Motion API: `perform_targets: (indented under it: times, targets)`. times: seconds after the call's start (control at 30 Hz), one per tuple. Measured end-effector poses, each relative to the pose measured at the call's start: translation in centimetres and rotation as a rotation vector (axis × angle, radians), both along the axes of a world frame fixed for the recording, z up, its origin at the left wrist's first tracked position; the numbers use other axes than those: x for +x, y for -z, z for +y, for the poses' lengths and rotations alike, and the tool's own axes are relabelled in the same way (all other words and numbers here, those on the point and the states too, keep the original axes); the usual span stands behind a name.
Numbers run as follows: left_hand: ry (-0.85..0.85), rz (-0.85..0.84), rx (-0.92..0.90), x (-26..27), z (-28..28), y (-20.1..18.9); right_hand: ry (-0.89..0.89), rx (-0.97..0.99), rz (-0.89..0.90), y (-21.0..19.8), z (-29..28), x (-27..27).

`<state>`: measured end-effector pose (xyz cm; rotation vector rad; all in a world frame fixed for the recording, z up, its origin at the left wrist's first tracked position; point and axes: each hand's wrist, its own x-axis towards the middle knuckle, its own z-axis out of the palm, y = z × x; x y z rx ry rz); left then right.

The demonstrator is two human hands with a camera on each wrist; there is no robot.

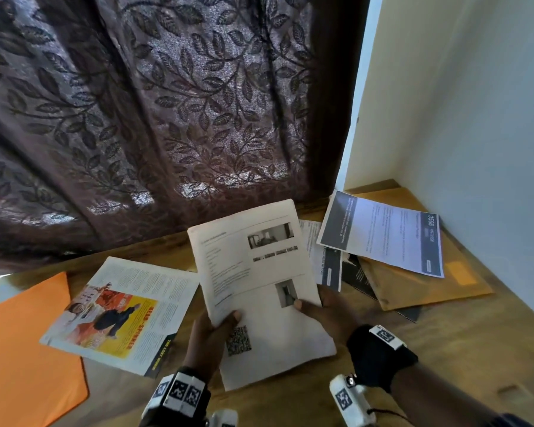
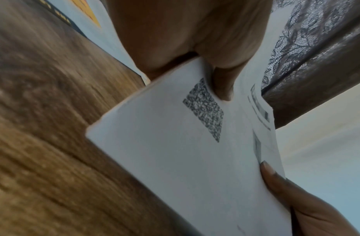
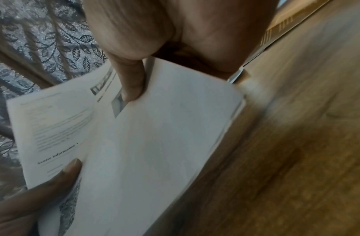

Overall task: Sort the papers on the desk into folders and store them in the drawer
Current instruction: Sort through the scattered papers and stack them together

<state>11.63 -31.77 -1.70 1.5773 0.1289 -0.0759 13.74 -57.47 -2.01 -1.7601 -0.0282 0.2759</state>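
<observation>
Both hands, left hand [image 1: 208, 335] and right hand [image 1: 327, 312], pinch the white sheets [image 1: 259, 282] mid-frame; best square edges before choosing the orange folder [image 1: 22, 343] lower left.

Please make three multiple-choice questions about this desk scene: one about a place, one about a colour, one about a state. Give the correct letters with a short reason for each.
1. Where does the magazine page lie?
A. beside the orange folder
B. on the brown envelope
C. in a drawer

2. What colour is the folder at the far left of the desk?
A. green
B. orange
C. black

3. How is the white printed sheet held?
A. by both hands
B. by the left hand only
C. by no hand

Answers:
1 A: the magazine page lies just right of the orange folder.
2 B: it is plainly orange.
3 A: the left hand and the right hand each pinch the white printed sheet.
</observation>
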Motion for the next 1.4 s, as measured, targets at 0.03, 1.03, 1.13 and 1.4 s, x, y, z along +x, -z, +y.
perform_targets:
  times: [0.03, 1.03, 1.13, 1.4]
  targets:
    - [0.007, 0.022, -0.023, 0.1, -0.3, 0.0, 0.013, -0.006, -0.004, 0.0, -0.4, 0.0]
    - [-0.136, 0.175, -0.101, 4.7, -1.6, 0.0, -0.113, -1.322, -0.05, 0.8, -9.8, 15.0]
    - [-0.143, 0.168, -0.101, 4.9, -1.5, 0.2, -0.16, -1.362, -0.074, 0.5, -10.0, 14.9]
    - [-0.139, 0.16, -0.108, 5.0, -1.2, 0.2, -0.171, -1.321, -0.058, 0.6, -11.5, 14.3]
